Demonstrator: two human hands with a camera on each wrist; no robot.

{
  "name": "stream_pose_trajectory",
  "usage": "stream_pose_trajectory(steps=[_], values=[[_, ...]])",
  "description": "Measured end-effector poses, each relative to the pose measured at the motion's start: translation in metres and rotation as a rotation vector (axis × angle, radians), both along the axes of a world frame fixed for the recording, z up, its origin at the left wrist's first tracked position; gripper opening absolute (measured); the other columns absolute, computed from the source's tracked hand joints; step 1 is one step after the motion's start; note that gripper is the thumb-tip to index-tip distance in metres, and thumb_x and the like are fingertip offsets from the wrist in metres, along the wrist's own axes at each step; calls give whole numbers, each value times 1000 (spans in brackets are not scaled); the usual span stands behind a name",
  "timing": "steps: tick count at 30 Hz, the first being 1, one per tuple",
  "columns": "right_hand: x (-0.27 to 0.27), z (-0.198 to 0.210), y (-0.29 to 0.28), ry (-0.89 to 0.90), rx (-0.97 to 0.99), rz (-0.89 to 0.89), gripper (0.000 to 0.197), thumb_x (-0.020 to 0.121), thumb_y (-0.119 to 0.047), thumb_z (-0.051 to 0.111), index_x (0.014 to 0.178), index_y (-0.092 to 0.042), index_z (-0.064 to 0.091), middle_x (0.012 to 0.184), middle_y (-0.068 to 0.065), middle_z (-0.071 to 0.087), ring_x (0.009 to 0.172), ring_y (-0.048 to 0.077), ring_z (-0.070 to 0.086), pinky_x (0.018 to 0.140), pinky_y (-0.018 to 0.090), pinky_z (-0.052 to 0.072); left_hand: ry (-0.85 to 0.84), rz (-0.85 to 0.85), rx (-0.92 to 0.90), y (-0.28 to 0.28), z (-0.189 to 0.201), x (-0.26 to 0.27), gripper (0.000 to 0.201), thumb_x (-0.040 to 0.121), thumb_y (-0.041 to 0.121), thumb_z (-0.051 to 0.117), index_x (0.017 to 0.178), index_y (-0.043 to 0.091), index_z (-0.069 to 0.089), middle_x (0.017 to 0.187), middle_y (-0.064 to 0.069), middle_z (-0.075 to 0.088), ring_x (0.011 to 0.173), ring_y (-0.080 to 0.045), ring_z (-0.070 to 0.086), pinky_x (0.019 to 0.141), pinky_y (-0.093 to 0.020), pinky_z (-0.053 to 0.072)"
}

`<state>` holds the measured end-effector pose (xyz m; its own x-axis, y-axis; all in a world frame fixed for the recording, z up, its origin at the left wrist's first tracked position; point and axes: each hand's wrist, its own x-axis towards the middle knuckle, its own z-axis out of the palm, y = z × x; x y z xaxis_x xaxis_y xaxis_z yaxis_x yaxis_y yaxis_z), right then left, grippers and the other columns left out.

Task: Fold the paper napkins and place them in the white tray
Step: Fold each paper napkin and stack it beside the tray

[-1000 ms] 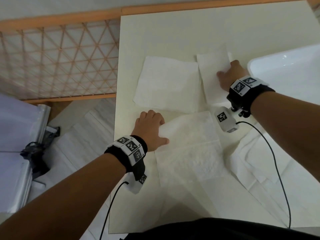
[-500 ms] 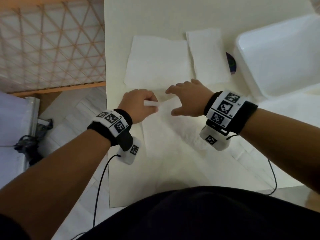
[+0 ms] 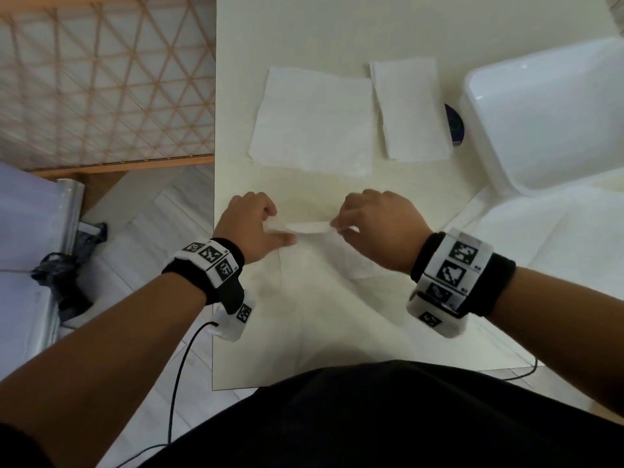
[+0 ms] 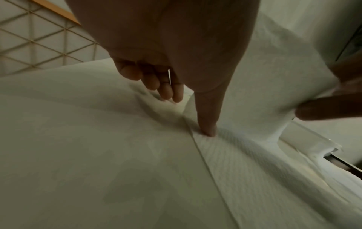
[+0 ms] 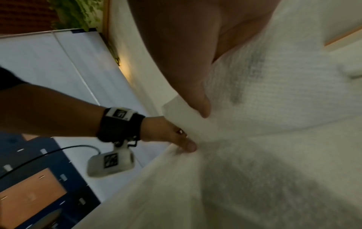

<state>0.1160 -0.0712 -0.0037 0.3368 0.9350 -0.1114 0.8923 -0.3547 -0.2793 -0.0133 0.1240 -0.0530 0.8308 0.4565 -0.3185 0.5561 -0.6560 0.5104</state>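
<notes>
Lattice screen: stood far left of the white tray, beyond the surface edge.

Left hand: well left of the tray, fingers curled, pinching the left end of the raised napkin edge; the thumb, seen from the left wrist, pressed down on the sheet, likely to pin the crease line.

Napkin in work: near edge of the surface, left of and nearer than the tray; far edge lifted off the surface between both hands, apparently so it could be turned over into a fold.

Unfolded napkin: flat, left of the tray, awaiting its turn.

Right hand: nearer than the tray, thumb and curled fingers pinching the right end of the same edge.

Folded napkin: narrow, just left of the tray, not yet inside.

Dark disc: between folded napkin and tray, partly hidden.

White tray: far right, nothing visible inside the part in view.
</notes>
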Motion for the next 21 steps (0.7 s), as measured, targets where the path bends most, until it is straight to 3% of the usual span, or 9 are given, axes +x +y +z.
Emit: stream_pose_trajectory(steps=[2, 6, 8, 11, 14, 17, 19, 21], values=[[-16, -3, -9, -3, -94, 33, 24, 83, -20, 56, 98, -26, 73, 100, 0, 66, 86, 27, 59, 65, 29, 35, 19, -39, -1, 2, -2, -6, 54, 67, 37, 83, 107, 16, 55, 97, 3, 49, 98, -19, 44, 81, -32, 42], [-30, -11, -29, 27, -306, 71, 33, 89, -32, 47, 120, -32, 61, 125, -5, 55, 109, 22, 50, 88, 34, 39, 46, -85, -105, 11, 3, -23, 63, 69, 35, 82, 122, 20, 50, 108, 3, 50, 97, -16, 44, 82, -29, 40], [-31, -15, -36, 48, -358, 80, 44, 87, -47, 51, 129, -33, 54, 134, -5, 49, 117, 21, 46, 98, 35, 35, 47, -121, -132, 14, 9, -30, 61, 71, 24, 80, 123, 24, 49, 114, 5, 51, 103, -15, 44, 81, -24, 36], [-33, -14, -42, 122, -301, -6, 64, 79, -70, 48, 129, -31, 54, 134, -6, 50, 120, 19, 46, 101, 36, 34, -121, -149, -132, 7, 20, -33, 41, 75, 17, 68, 114, 26, 55, 114, 11, 54, 106, -10, 45, 84, -22, 37], [-37, -17, -37, 152, -156, -86, 53, 90, -55, 47, 133, -25, 50, 138, -3, 50, 125, 22, 43, 102, 36, 33, -218, -316, -71, -17, 23, -20, 36, 81, 26, 53, 115, 20, 63, 126, 4, 60, 115, -15, 49, 96, -25, 35], [-37, -29, -31, 142, -200, -103, 54, 97, -38, 43, 146, -22, 31, 154, -1, 29, 143, 25, 22, 114, 39, 19, -197, -529, 41, -49, 17, -8, 43, 89, 27, 50, 130, 15, 57, 137, -3, 55, 124, -21, 48, 106, -32, 34], [-34, -37, -33, 126, -254, -113, 59, 99, -37, 39, 151, -23, 16, 159, -3, 13, 147, 22, 7, 117, 39, 8, -142, -558, 150, -63, 10, -6, 47, 92, 25, 54, 137, 16, 50, 143, -5, 48, 130, -23, 43, 109, -35, 33], [-29, -44, -36, 129, -281, -115, 62, 99, -40, 36, 152, -26, 5, 160, -6, 3, 148, 21, -2, 118, 41, 3, -57, -472, 218, -63, 5, -9, 51, 90, 26, 57, 140, 19, 46, 143, -5, 45, 129, -25, 39, 107, -39, 34]])
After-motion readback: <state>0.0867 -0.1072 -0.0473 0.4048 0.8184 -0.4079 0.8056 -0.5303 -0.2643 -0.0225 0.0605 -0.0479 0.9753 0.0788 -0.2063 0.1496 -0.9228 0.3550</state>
